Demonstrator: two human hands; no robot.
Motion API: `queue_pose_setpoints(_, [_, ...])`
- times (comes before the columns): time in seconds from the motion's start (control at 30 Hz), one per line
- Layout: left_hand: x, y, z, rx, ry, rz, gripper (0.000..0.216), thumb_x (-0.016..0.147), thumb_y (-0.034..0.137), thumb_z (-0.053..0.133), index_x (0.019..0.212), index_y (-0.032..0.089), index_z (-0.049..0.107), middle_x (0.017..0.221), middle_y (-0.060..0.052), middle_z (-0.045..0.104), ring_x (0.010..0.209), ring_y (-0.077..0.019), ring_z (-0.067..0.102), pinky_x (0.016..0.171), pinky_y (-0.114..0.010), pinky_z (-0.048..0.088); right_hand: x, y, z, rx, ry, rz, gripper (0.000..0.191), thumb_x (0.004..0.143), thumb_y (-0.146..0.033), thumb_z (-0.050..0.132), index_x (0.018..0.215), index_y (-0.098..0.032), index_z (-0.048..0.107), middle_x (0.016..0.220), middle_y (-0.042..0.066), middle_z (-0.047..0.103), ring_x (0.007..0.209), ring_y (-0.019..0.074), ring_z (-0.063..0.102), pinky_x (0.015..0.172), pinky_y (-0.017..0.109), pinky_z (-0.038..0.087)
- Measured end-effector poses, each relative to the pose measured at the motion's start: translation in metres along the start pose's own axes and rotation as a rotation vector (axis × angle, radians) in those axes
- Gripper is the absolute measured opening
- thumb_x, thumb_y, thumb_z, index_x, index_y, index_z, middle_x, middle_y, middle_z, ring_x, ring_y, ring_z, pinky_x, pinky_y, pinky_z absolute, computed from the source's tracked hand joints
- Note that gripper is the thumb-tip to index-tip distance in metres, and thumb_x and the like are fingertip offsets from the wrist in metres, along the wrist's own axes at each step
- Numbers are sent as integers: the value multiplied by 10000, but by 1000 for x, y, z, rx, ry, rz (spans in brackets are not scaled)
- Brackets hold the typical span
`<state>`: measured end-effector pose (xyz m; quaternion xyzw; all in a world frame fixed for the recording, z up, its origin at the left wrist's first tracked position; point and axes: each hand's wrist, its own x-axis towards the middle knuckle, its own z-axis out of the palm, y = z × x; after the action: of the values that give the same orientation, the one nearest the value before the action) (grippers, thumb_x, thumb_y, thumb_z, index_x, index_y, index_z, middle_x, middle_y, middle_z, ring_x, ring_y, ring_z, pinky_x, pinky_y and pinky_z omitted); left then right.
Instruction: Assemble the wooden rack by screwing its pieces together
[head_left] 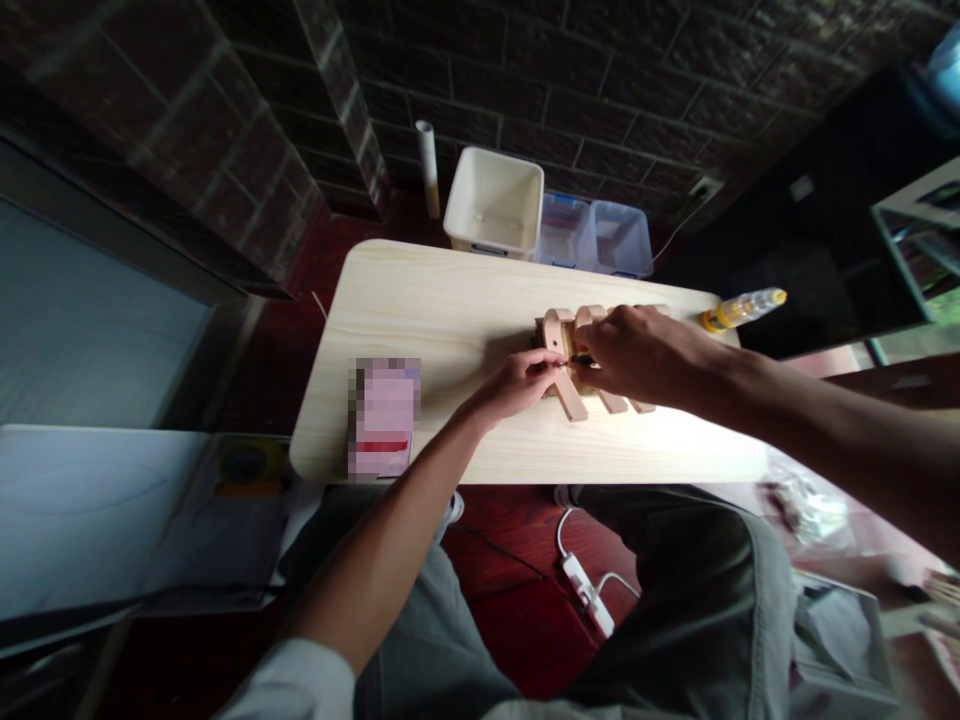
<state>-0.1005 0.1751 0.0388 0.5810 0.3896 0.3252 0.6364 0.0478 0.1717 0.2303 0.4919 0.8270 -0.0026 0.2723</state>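
A light wooden assembly [564, 345] with several parallel slats and rounded tops lies on a pale wooden table [420, 310]. My left hand [517, 382] pinches something small against the leftmost slat; what it is I cannot make out. My right hand [637, 352] covers the middle of the assembly and grips a small dark tool [579, 359] with a yellow spot, its tip meeting my left fingertips. The right slats are mostly hidden under my right hand.
A blurred pink box [384, 418] sits near the table's front left edge. A screwdriver with a clear and yellow handle [742, 309] lies at the right edge. A cream bin [495, 203] and clear tubs [596, 237] stand beyond the far edge. A power strip [589, 595] lies on the floor.
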Motion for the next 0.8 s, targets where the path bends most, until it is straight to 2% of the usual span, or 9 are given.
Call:
queue_pose_setpoints(0.17, [-3,-2,0,34,-9,33,245,1040,322,639,1156,192,812,1120,-81,858,1054,-230,803,980,-355,661,1,4,7,31,40,-7,324,1098,-343,609,1143,-97,814,968,214,809,869,329,785,613,351,382])
queue_pose_setpoints(0.33, [-5,-7,3,129,48,42,247,1075,311,608,1203,248,810,1193,-70,850,1095,-221,768,976,-334,651,2,6,10,84,32,17,293,1089,-355,645,1154,-123,811,974,189,811,864,311,776,620,343,362])
queue_pose_setpoints(0.5, [-7,-7,2,199,18,30,256,1105,323,567,1201,265,798,1239,-59,841,1125,-216,740,980,-324,636,0,16,14,172,105,-80,273,1031,-287,739,1273,-162,753,1022,136,819,889,265,768,653,309,370])
queue_pose_setpoints(0.63, [-7,-6,4,185,14,56,262,1110,295,544,1219,246,777,1245,-66,847,1113,-208,739,1020,-339,624,-3,23,10,191,60,-166,251,1036,-169,696,1277,-178,767,1098,137,825,939,252,775,721,311,424])
queue_pose_setpoints(0.8, [-6,-7,4,236,18,77,239,1115,316,560,1190,251,778,1236,-58,846,1162,-225,729,1110,-376,592,-2,27,10,170,56,-186,246,1062,-183,664,1282,-166,772,1115,140,824,927,236,766,726,304,437])
